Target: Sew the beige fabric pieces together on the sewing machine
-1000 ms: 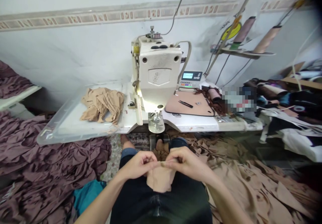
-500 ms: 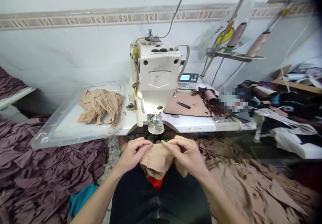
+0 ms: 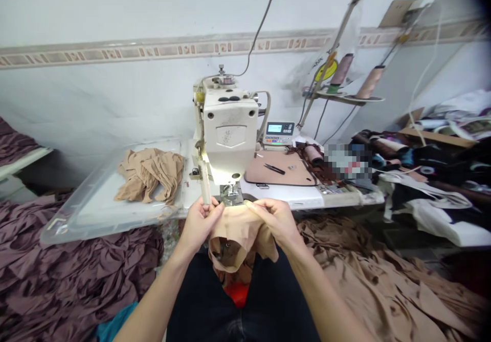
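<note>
A tan piece of fabric (image 3: 240,229) is stretched between my two hands, just in front of the sewing machine (image 3: 226,137). My left hand (image 3: 201,224) pinches its upper left edge between thumb and fingers. At the upper right edge, my right hand (image 3: 274,221) grips the cloth in the same way. The fabric's top edge lies close to the needle plate (image 3: 231,194) and presser foot; I cannot tell whether it is under the foot. Its lower part hangs in an open loop over my lap.
Left of the machine, a crumpled tan fabric pile (image 3: 151,173) rests on a clear plastic tray (image 3: 76,224). Thread snips (image 3: 274,168) lie on a pink mat (image 3: 257,170) to the right. Heaps of purple cloth (image 3: 115,275) and tan cloth (image 3: 368,280) flank me. Thread cones (image 3: 372,82) stand behind.
Both hands have moved forward with the tan fabric, from above my lap up to the machine's needle plate. The lower part of the fabric has opened into a loop. The view has shifted slightly.
</note>
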The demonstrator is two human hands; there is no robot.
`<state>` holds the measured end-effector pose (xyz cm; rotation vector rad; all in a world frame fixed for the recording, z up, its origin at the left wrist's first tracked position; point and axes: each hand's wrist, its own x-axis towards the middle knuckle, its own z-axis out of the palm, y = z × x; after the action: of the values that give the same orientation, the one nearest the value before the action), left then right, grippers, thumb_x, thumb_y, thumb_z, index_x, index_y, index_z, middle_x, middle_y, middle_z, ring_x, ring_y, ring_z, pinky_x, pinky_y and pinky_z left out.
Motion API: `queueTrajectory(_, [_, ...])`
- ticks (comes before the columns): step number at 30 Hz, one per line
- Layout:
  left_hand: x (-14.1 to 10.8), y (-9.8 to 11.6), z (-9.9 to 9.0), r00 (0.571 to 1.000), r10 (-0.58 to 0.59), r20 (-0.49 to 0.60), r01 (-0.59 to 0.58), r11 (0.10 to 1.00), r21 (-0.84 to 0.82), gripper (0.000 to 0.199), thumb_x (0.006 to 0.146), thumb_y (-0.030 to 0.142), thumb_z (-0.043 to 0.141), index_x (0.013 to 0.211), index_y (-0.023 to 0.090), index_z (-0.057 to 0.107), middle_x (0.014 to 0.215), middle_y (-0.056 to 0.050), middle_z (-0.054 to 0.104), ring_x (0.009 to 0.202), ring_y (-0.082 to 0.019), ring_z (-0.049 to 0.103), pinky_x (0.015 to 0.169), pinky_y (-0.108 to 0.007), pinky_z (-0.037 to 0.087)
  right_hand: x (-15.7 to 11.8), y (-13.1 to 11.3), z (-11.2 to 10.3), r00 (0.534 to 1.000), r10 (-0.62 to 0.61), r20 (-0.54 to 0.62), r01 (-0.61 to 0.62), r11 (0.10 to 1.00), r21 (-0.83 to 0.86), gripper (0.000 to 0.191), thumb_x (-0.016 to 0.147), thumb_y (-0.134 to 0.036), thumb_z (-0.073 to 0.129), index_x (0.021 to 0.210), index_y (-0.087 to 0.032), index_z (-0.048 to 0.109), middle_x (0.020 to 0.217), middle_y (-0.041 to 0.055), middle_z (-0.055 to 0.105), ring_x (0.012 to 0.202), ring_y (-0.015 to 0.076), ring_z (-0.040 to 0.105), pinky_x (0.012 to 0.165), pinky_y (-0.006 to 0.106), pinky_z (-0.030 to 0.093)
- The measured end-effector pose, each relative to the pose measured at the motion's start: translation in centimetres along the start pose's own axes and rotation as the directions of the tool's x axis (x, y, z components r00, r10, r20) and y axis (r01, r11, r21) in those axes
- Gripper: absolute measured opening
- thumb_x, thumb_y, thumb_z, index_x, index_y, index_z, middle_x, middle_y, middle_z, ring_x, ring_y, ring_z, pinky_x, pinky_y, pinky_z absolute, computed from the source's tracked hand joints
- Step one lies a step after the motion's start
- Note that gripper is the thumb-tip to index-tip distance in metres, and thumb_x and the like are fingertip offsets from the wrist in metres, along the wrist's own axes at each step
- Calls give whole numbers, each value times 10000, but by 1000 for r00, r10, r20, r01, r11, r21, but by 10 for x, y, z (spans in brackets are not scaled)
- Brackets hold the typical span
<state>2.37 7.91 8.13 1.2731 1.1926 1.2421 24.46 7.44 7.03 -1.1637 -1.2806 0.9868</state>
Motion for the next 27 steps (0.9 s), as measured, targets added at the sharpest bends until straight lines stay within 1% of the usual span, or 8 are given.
queueTrajectory(5, [12,1,7,996,59,-71,-57,998,29,377,831,472,821,958,188,608,640,84,461,544,-105,434,529,-199,329,11,2,2,998,29,-52,-25,997,74,425,798,-555,850,680,-156,765,657,25,653,654,186,557,624,298,422])
queueTrajectory(8, [22,-4,9,994,82,-75,-80,996,25,320,854,429,798,964,187,619,664,72,482,563,-111,448,551,-207,355,20,3,1,998,7,-65,-3,998,67,454,784,-582,848,656,-159,747,646,24,654,651,192,560,629,303,426])
queueTrajectory(15, [33,-15,12,996,69,-55,-73,995,-70,395,829,489,843,979,194,628,656,61,542,593,-136,528,582,-221,395,20,12,-4,996,-37,-82,38,999,1,454,791,-608,839,748,-157,802,746,69,754,728,243,656,701,337,513])
queueTrajectory(18, [30,-26,1,992,93,-85,-94,996,-2,367,882,520,788,936,186,645,708,27,605,638,-147,567,611,-231,420,5,25,-15,998,-31,-48,29,999,-44,472,800,-626,832,753,-157,800,714,63,726,681,221,629,661,324,500])
queueTrajectory(20, [29,-34,-17,978,189,-87,-172,970,171,308,945,485,715,949,179,685,794,-15,668,715,-173,622,651,-249,457,-10,37,-26,1000,26,-7,-26,998,-61,530,820,-681,800,710,-163,767,611,28,635,581,179,550,573,295,447])
queueTrajectory(22, [28,-39,-41,947,316,-52,-267,870,415,247,998,408,638,995,177,725,904,-57,714,818,-206,670,708,-274,496,-27,48,-39,989,128,77,-122,990,-77,602,839,-745,758,659,-172,710,542,-8,526,503,143,463,498,268,376])
queueTrajectory(24, [29,-41,-69,911,413,-6,-313,700,642,234,1036,337,569,1060,181,741,991,-88,727,904,-235,690,781,-308,523,-44,59,-52,950,239,202,-224,970,-95,658,832,-799,733,636,-175,667,557,-16,493,487,130,447,472,254,353])
queueTrajectory(27, [34,-39,-108,888,460,-5,-207,409,889,274,1058,274,511,1194,178,729,1113,-138,713,1039,-293,688,885,-368,531,-63,69,-64,889,344,304,-334,939,-86,693,803,-844,728,656,-170,662,622,-5,518,520,134,470,486,248,389])
